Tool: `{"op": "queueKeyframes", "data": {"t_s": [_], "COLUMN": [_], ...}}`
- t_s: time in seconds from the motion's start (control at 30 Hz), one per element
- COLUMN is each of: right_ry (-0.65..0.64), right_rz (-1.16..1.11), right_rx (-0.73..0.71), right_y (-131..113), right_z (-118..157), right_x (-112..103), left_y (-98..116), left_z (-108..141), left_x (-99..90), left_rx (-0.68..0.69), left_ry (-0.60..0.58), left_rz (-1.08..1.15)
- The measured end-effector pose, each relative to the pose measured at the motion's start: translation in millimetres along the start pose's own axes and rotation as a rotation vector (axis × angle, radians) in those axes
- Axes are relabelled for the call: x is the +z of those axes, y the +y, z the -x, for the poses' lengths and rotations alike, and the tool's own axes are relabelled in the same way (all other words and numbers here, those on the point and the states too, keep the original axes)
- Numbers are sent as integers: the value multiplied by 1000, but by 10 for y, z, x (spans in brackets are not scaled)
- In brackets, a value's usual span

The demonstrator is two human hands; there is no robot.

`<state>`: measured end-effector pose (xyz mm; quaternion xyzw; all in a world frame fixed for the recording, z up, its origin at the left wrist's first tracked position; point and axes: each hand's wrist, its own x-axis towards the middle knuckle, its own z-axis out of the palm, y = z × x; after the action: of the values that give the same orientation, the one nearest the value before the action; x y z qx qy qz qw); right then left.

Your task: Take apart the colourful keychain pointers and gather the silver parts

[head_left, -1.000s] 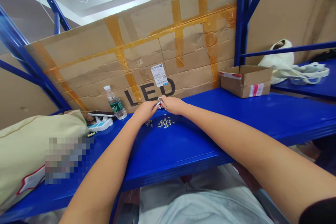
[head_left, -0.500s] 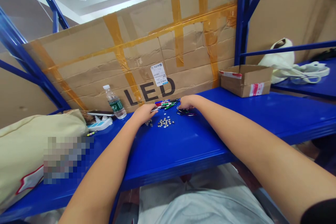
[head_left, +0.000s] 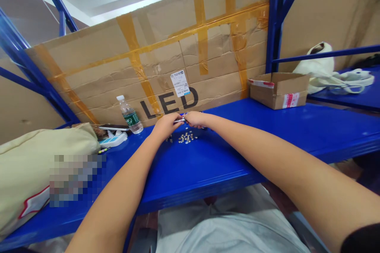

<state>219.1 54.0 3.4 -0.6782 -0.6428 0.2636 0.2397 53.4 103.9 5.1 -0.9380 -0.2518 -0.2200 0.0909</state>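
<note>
My left hand (head_left: pixel 168 125) is closed around a slim, light-coloured pen (head_left: pixel 179 120), which points right. My right hand (head_left: pixel 194 119) meets the pen's right end with its fingers pinched together. Whatever sits between those fingertips is too small and hidden to make out. Just in front of the hands lies a loose group of small round silvery pieces, like coins or buttons (head_left: pixel 186 138). Small metallic bits (head_left: pixel 169 139) lie beside my left wrist. Behind the hands, the heap of coloured pens is mostly covered. Dark small items beneath my right wrist are partly hidden too.
A water bottle (head_left: pixel 130 115) stands at the left near a white power strip (head_left: pixel 114 139) and a phone (head_left: pixel 114 127). A beige bag (head_left: pixel 44 154) lies on the blue table (head_left: pixel 202 170) at far left. An open cardboard box (head_left: pixel 277 91) sits at the right. Tall cardboard backs the table.
My right hand has moved left from the dark items to the pen in my left hand, and it now covers the pen heap. My left hand has shifted slightly right.
</note>
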Motion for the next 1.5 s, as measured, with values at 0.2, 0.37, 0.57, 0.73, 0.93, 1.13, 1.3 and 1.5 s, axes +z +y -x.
{"op": "queueKeyframes", "data": {"t_s": [0.2, 0.37, 0.57, 0.73, 0.93, 1.13, 1.3, 1.5], "right_ry": [114, 230, 326, 417, 386, 469, 501, 192], "right_rz": [-92, 30, 177, 281, 329, 317, 397, 590], "right_rx": [-87, -184, -316, -468, -386, -419, -422, -499], "right_y": [-12, -6, -8, 9, 25, -9, -36, 40], "right_z": [23, -26, -34, -19, -113, -39, 70, 53], "right_x": [70, 93, 69, 34, 76, 71, 19, -17], "left_y": [40, 79, 51, 50, 100, 106, 90, 47], "left_z": [-9, -12, 5, 10, -9, -9, -11, 45], "left_x": [19, 3, 9, 30, 26, -45, -41, -9], "left_rx": [28, -47, -157, -331, -273, -248, -301, -265], "left_ry": [47, -25, -69, -165, 70, 18, -46, -273], "left_rz": [69, 189, 477, 797, 617, 567, 715, 626]}}
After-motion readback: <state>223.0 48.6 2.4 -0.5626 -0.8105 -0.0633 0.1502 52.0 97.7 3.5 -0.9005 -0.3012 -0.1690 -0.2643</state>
